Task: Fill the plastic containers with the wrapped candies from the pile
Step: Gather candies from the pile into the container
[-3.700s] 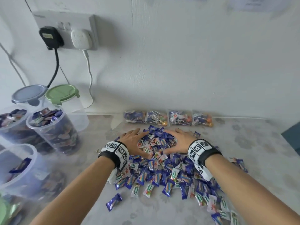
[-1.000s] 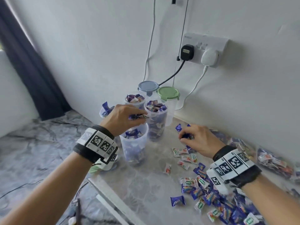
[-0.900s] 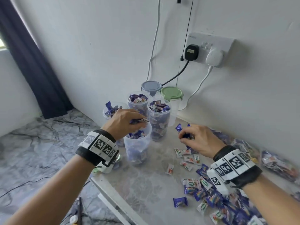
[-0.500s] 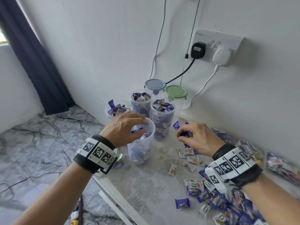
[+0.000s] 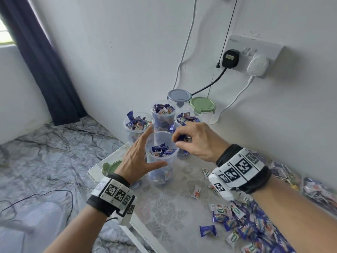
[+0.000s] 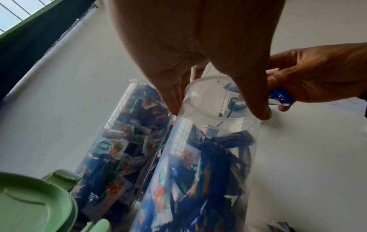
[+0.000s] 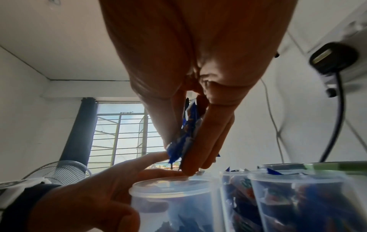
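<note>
A clear plastic container (image 5: 160,173), about half full of blue wrapped candies, stands at the table's left end. My left hand (image 5: 138,154) holds it, thumb across the front wall and fingers along the left side up to the rim (image 6: 208,87). My right hand (image 5: 197,143) pinches a few blue wrapped candies (image 5: 182,138) just above the rim's right side; from the right wrist the candies (image 7: 186,135) hang between thumb and fingers over the container (image 7: 174,204). The candy pile (image 5: 246,225) lies at lower right.
Three open containers (image 5: 163,110) heaped with candies stand behind, then two lidded ones, grey (image 5: 179,95) and green (image 5: 202,105), against the wall under plugged cables. A green lid (image 5: 111,166) lies by the table's left edge. Candy bags (image 5: 319,192) line the wall at right.
My left hand has released its candies into the front container and now holds its side. My right hand has lifted candies from the table up and left to the container's rim.
</note>
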Tool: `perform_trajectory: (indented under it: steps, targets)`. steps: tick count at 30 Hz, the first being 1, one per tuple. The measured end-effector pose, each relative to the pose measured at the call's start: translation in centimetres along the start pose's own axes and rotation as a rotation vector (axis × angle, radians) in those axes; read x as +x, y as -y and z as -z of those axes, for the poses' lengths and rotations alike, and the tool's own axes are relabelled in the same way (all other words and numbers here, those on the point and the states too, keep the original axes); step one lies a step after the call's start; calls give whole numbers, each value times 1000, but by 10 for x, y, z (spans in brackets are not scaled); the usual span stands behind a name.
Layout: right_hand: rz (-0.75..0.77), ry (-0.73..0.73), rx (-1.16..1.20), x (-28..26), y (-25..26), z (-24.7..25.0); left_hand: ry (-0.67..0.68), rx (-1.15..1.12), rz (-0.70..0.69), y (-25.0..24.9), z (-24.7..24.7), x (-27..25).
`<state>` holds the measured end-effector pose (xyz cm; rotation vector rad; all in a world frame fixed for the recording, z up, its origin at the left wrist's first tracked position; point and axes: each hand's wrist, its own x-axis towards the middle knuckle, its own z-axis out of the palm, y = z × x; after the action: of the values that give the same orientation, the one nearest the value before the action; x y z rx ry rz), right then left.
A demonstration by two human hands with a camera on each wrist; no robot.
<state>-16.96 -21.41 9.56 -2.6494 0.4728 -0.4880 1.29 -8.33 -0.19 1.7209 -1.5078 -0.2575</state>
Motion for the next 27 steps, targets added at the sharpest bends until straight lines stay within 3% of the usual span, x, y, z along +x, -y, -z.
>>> perform_trajectory:
  steps: [5,13,22,27]
  targets:
    - [54,78,11,28,12,-20,-21,-59,31,-2,-3,0]
    - [-50,265,10,44,12,-37,-36,-112,40,0,-4,0]
    - [-49,181,71,37,6,-37,-21,-85,13,3,-4,1]
    - [-33,30,108,23,-1,-30,-4,-38,-1,0,-1,2]
